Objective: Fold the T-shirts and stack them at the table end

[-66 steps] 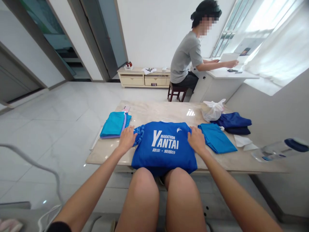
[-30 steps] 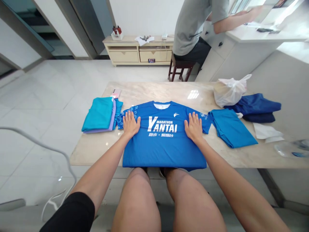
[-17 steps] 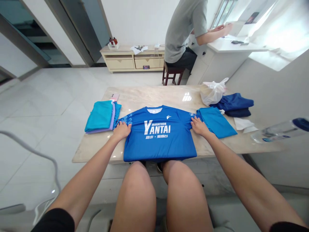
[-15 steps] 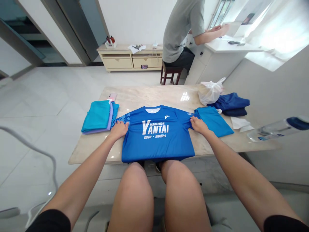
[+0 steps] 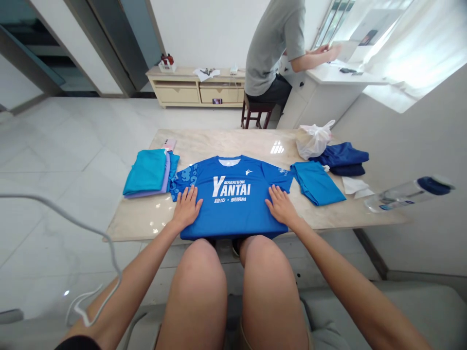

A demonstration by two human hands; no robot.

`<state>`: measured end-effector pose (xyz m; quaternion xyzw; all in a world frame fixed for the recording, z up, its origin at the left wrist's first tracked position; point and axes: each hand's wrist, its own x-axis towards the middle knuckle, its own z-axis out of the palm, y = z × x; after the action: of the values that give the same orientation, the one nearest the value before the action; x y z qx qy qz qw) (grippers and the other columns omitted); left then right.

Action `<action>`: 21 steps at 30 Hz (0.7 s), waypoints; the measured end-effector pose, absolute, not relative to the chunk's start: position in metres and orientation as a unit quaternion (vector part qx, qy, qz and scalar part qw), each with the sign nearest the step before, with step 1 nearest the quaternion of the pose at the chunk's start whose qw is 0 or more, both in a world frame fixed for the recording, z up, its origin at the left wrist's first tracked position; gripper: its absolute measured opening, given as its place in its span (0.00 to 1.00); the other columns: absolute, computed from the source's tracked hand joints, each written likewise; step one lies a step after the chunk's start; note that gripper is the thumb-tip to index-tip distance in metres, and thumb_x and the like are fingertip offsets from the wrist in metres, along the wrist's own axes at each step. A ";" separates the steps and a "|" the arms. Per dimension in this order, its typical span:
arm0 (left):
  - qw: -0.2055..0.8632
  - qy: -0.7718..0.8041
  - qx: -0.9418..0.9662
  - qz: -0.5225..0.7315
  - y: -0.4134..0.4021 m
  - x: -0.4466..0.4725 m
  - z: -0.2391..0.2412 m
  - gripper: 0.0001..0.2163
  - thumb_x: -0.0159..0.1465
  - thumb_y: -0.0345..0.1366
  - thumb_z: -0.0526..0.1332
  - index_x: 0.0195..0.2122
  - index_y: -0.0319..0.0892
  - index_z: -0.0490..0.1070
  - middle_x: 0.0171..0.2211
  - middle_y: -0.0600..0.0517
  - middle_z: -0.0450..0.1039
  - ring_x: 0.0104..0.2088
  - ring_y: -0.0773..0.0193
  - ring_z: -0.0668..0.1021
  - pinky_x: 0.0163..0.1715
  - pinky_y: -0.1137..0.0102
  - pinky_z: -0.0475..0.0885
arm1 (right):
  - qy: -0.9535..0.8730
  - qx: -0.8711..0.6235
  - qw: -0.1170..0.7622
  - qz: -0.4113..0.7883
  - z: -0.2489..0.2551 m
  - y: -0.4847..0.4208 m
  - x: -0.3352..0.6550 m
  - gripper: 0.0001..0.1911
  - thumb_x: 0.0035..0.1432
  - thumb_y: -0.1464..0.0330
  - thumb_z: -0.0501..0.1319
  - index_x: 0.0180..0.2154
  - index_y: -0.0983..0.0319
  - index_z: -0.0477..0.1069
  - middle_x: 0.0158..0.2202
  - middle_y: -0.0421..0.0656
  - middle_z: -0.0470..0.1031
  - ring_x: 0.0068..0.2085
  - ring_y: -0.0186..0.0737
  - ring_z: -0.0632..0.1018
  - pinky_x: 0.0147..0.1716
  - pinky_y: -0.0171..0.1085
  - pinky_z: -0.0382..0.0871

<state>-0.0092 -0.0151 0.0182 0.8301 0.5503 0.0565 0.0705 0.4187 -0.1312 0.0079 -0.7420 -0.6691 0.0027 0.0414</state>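
A blue T-shirt (image 5: pixel 233 214) with white "Marathon Yantai" lettering lies spread face up on the table, its lower part reaching the near edge by my knees. My left hand (image 5: pixel 187 206) rests flat on its left side, just below the patterned sleeve, fingers spread. On the opposite side my right hand (image 5: pixel 281 205) lies flat below the other sleeve, its fingers also stretched out. Neither hand grips the cloth. Close to the left sleeve sits a stack of folded teal and lilac clothes (image 5: pixel 146 170). A folded teal-blue garment (image 5: pixel 319 182) lies beside the right sleeve.
On the marble-look table (image 5: pixel 219 141) stand a white plastic bag (image 5: pixel 314 140), dark blue clothing (image 5: pixel 341 156), paper tissues (image 5: pixel 356 186) and a clear water bottle (image 5: pixel 404 194). A pink phone (image 5: pixel 169 144) lies at the back left. A cable (image 5: pixel 73 214) hangs at left. Another person (image 5: pixel 273 53) sits beyond.
Both hands have let go of the sleeve ends and moved inward and down onto the shirt's sides. The sleeves now lie flatter, the left one's wave pattern showing more.
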 end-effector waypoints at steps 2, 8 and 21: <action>0.083 0.563 0.822 0.041 -0.029 -0.019 0.020 0.34 0.79 0.48 0.45 0.80 0.33 0.55 0.81 0.38 0.52 0.80 0.41 0.56 0.78 0.41 0.52 | -0.646 -0.763 0.009 0.016 0.008 -0.148 0.396 0.37 0.79 0.56 0.43 0.79 0.68 0.56 0.81 0.56 0.53 0.80 0.63 0.56 0.77 0.66 0.49; 0.077 0.555 0.826 0.065 -0.056 -0.044 0.026 0.31 0.79 0.47 0.46 0.78 0.37 0.61 0.79 0.39 0.57 0.79 0.42 0.60 0.78 0.41 0.55 | -0.656 -0.753 0.008 0.040 0.028 -0.162 0.354 0.36 0.78 0.59 0.46 0.77 0.72 0.59 0.80 0.58 0.53 0.80 0.59 0.57 0.77 0.60 0.52; 0.014 0.625 0.761 0.172 -0.042 -0.069 0.015 0.26 0.79 0.41 0.46 0.70 0.38 0.72 0.74 0.39 0.67 0.72 0.44 0.70 0.73 0.44 0.59 | -0.615 -0.784 0.077 -0.008 -0.006 -0.113 0.357 0.37 0.80 0.55 0.41 0.79 0.69 0.55 0.81 0.55 0.52 0.81 0.57 0.54 0.77 0.59 0.50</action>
<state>-0.0687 -0.0419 0.0148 0.7610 0.6254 0.1720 0.0140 0.3566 -0.1131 -0.0060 -0.7844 -0.6154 -0.0085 0.0766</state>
